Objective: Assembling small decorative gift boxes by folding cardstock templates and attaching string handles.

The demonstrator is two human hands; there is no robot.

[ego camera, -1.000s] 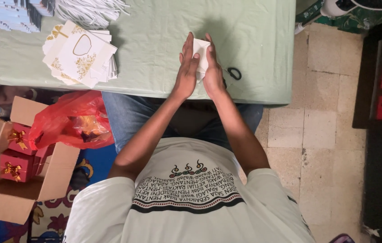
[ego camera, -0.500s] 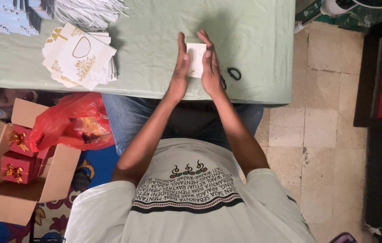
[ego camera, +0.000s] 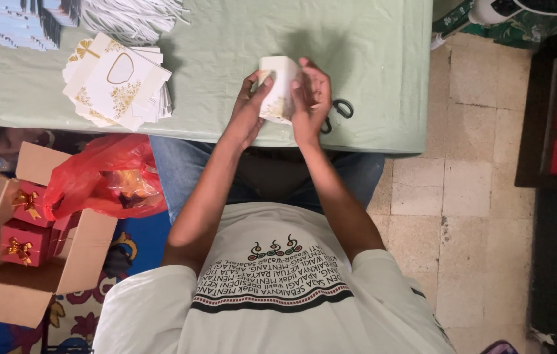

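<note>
**Inspector:** Your fingers [ego camera: 260,85] on the left hand [ego camera: 247,115] are pressed flat along one side of the small white cardboard box with gold floral print [ego camera: 277,88]. The fingers of your right hand [ego camera: 309,98] curl round the opposite side. Both hands pinch the box between them, held just above the near part of the pale green cloth-covered desk [ego camera: 370,52].

**Operator:** So where is the risk?

**Inspector:** First, pressure. The box looks like thin card, only partly formed, and squeezing both walls at once could crease a panel or bend it out of square. Second, the black-handled scissors [ego camera: 337,110] lie just beside your right hand, near the desk's front edge; a sweep of your wrist could knock them onto the tiled floor [ego camera: 475,216] or your lap.

**Operator:** Anything further out?

**Inspector:** The stack of flat white printed card blanks [ego camera: 118,82] sits fanned and uneven, well to your left, close to the edge. A nudge could slide sheets down toward the red plastic bag [ego camera: 104,177] and the open brown carton of red gift boxes with gold bows [ego camera: 26,242] below.
</note>
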